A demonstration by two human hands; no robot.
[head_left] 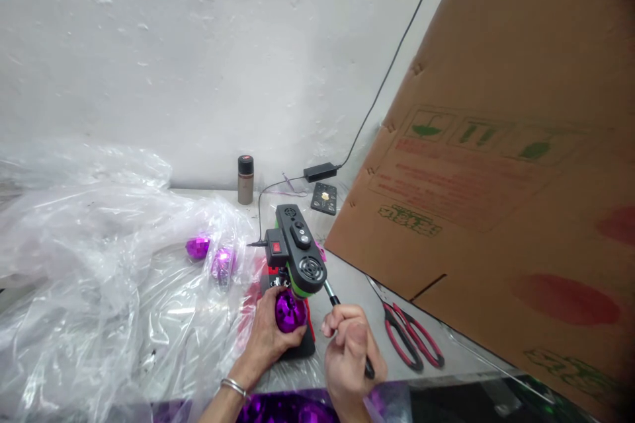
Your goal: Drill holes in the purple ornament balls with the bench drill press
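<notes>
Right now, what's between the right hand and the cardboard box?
Head view: the scissors, red-and-black handles on the tabletop, lie between the right hand and the cardboard box.

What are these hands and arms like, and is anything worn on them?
Both are a person's bare hands, without gloves. The left hand has a shiny silver-coloured bangle at its wrist; none shows on the right hand. No sleeves show on either forearm.
</notes>
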